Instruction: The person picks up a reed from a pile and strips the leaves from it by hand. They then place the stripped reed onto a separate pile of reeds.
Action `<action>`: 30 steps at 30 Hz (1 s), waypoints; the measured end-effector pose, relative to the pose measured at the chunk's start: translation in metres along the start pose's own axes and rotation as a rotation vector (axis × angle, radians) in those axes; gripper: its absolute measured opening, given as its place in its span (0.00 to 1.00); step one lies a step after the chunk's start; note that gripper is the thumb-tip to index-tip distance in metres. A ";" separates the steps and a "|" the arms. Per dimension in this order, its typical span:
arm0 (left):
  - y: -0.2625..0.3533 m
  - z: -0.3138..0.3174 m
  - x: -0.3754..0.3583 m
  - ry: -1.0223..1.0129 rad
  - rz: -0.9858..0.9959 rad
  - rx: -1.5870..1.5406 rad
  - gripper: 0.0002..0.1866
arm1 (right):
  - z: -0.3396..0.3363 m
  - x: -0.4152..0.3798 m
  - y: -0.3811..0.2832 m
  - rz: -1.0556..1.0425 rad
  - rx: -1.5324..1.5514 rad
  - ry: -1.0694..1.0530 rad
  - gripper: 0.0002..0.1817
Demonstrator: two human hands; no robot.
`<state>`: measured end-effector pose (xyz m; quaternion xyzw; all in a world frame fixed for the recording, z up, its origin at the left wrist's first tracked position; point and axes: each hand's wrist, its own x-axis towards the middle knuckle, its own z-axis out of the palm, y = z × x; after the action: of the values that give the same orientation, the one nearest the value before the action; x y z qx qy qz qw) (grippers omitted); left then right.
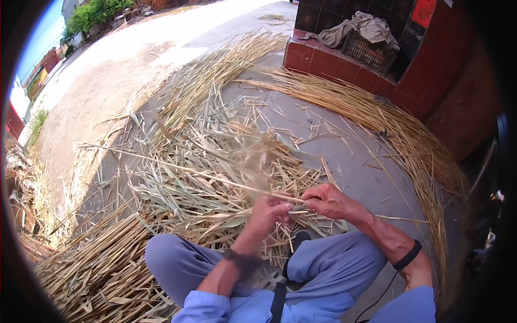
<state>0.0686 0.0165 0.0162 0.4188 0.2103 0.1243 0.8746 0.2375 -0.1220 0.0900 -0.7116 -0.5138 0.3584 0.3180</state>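
A long, thin reed stalk (215, 178) runs from the upper left, across my two hands, and out past them to the right. My right hand (327, 201) is closed around it. My left hand (271, 211) is just beside the right one, fingers curled at the stalk, partly smeared by motion. Above the left hand is a tan blur (256, 156), perhaps a moving leaf or plume. Under the stalk lies a loose heap of dry leaves (188, 194) in front of my crossed legs (328, 258).
A pile of stalks (102, 264) lies at my left. Cleaned stalks (355, 105) curve along the right, beside a red tiled step (334, 67). On the step stands a crate (369, 53) topped by a cloth (371, 27). More stalks (226, 64) spread ahead.
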 end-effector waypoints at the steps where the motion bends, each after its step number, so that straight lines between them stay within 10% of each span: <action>1: 0.010 -0.004 -0.001 0.079 0.028 -0.061 0.09 | -0.003 -0.002 0.004 0.052 0.049 -0.040 0.08; 9: 0.015 -0.014 0.004 0.153 0.098 -0.039 0.05 | -0.006 -0.009 0.022 0.203 0.236 -0.148 0.07; 30: 0.048 0.066 0.038 0.023 0.131 0.142 0.06 | -0.013 -0.015 -0.026 -0.192 -0.238 0.456 0.07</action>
<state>0.1313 0.0161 0.0812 0.4911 0.2008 0.1707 0.8303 0.2321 -0.1308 0.1213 -0.7544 -0.5326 0.0939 0.3721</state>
